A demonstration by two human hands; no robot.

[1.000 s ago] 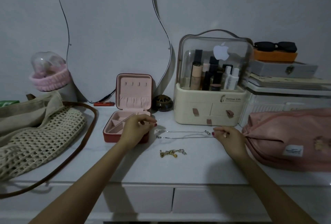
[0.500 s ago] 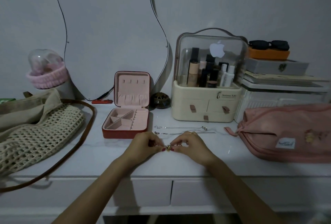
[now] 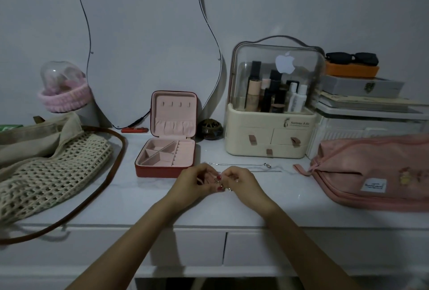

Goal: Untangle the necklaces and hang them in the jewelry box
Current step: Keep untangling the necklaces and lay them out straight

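At 9 o'clock a cream woven mesh bag with a brown strap (image 3: pixel 50 173) lies on the white marble-look tabletop (image 3: pixel 267 201), and the frame edge cuts off its left part. At about 11 o'clock from the hands stands the open red jewelry box with pink lining (image 3: pixel 167 150), its lid upright; no chain is visible on the small hooks in the lid. In the centre the left hand (image 3: pixel 195 184) and the right hand (image 3: pixel 241 183) meet, fingertips touching, and both pinch a small tangled gold-coloured chain (image 3: pixel 221 184); the fingers hide most of it, so its shape is hard to make out. Just behind the hands, at 1 o'clock, a thin silver necklace (image 3: pixel 241 164) lies stretched on the tabletop. At 3 o'clock a pink fabric pouch (image 3: pixel 371 173) is cut off by the right edge.
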